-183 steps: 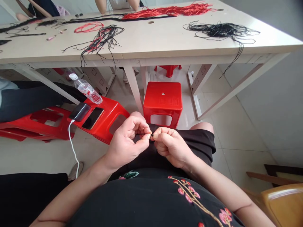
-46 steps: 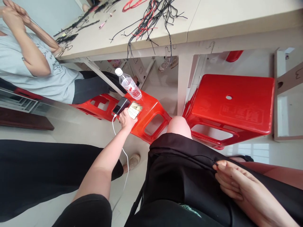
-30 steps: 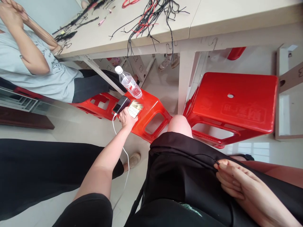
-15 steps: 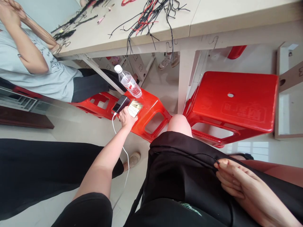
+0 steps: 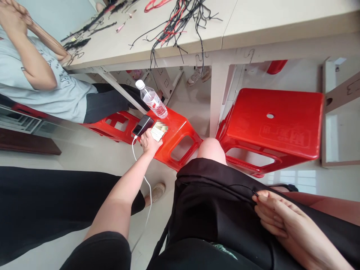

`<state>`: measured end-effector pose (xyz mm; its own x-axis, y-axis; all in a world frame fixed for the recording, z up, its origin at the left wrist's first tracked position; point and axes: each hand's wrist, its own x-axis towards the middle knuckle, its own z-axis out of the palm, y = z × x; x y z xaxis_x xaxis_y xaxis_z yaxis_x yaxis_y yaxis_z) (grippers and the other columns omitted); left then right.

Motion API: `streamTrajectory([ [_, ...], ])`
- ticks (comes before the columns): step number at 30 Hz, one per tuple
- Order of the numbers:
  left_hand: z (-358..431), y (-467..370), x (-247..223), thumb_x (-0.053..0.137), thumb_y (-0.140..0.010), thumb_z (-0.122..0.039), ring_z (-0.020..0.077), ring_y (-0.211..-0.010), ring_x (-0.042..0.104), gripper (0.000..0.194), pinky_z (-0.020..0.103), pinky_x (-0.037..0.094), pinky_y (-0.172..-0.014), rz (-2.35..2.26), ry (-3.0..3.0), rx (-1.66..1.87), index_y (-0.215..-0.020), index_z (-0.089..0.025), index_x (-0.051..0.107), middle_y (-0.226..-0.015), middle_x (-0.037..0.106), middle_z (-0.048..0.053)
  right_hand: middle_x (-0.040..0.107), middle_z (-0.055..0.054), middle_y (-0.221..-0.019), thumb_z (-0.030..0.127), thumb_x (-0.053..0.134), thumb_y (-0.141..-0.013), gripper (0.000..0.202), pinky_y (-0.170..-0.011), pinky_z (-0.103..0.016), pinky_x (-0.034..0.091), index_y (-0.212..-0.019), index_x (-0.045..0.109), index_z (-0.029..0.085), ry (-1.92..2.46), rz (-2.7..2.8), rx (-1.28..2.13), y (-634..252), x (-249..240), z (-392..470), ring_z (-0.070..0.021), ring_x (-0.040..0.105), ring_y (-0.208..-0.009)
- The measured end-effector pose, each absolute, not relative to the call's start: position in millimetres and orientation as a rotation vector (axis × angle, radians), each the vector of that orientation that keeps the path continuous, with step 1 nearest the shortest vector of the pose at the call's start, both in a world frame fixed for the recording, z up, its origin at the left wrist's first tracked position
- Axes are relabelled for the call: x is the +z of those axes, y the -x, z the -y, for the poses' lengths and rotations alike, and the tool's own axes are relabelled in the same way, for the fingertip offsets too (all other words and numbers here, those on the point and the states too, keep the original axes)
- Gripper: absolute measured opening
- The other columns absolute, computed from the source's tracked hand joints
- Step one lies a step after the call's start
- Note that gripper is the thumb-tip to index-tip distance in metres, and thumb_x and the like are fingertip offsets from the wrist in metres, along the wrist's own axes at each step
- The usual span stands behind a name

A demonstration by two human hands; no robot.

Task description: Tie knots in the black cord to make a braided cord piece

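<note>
My left hand (image 5: 150, 143) reaches out to a red plastic stool (image 5: 177, 125), fingers closed around the near edge of a smartphone (image 5: 158, 131) with a lit, partly blurred screen. Right beside it lies a black power bank (image 5: 143, 125) with a white cable (image 5: 150, 198) plugged in. A capped water bottle (image 5: 153, 99) stands on the same stool. Over my lap my right hand (image 5: 277, 212) pinches the end of a thin black cord (image 5: 239, 185) between thumb and forefinger. The rest of the cord runs left across black fabric and is hard to follow.
Along the top runs a pale table (image 5: 261, 22) with black and red cords (image 5: 180, 26) hanging over its edge. A second red stool (image 5: 277, 122) stands right of my knee. At left another person (image 5: 36, 71) sits, handling a thin cord; black trouser legs (image 5: 56, 210) are nearby.
The view has shifted slightly. My left hand stays at the phone and my right hand keeps its pinch on the cord; neither has clearly moved.
</note>
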<state>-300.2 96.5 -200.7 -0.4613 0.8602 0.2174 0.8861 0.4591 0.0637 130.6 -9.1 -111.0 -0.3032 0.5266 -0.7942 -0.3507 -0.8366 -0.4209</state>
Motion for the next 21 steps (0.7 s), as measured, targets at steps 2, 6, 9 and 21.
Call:
streamTrajectory([
  [2, -99.2, 302.1, -199.9, 0.073, -0.058, -0.036, 0.0349, -0.115, 0.047, 0.082, 0.046, 0.038, -0.096, 2.567, 1.540, -0.231, -0.127, -0.018, 0.034, -0.119, 0.055, 0.016, 0.020, 0.009, -0.056, 0.045, 0.076, -0.067, 0.034, -0.038, -0.015, 0.011, -0.068, 0.057, 0.017, 1.404, 0.233, 2.153, -131.5, -111.9, 9.3, -0.0049, 0.008, -0.050],
  [6, -106.4, 306.2, -195.6, 0.074, -0.056, -0.037, 0.0353, -0.112, 0.051, 0.083, 0.045, 0.042, -0.092, 2.662, 1.568, -0.220, -0.127, -0.020, 0.034, -0.114, 0.059, 0.015, 0.020, 0.009, -0.056, 0.043, 0.074, -0.070, 0.031, -0.038, -0.014, 0.011, -0.072, 0.061, 0.016, 1.386, 0.288, 2.134, -132.1, -108.7, 7.4, -0.0043, 0.009, -0.049],
  [9, -108.8, 308.3, -189.2, 0.072, -0.058, -0.039, 0.0335, -0.108, 0.055, 0.079, 0.043, 0.046, -0.087, 2.804, 1.576, -0.248, -0.126, -0.023, 0.034, -0.112, 0.060, 0.014, 0.020, 0.009, -0.055, 0.042, 0.074, -0.071, 0.030, -0.038, -0.014, 0.011, -0.073, 0.062, 0.015, 1.362, 0.309, 2.126, -131.0, -105.0, 5.9, -0.0038, 0.010, -0.048],
  [21, -97.3, 202.1, -130.5, 0.061, -0.069, -0.014, 0.0272, -0.118, 0.053, 0.039, 0.043, 0.042, -0.102, 2.802, 1.883, -0.730, -0.108, -0.018, 0.057, -0.123, 0.058, 0.014, 0.027, 0.010, -0.050, 0.038, 0.070, -0.072, 0.025, -0.040, -0.017, 0.008, -0.071, 0.057, 0.016, 1.139, 0.517, 2.011, -133.2, -88.1, 11.3, -0.0036, 0.014, -0.045],
])
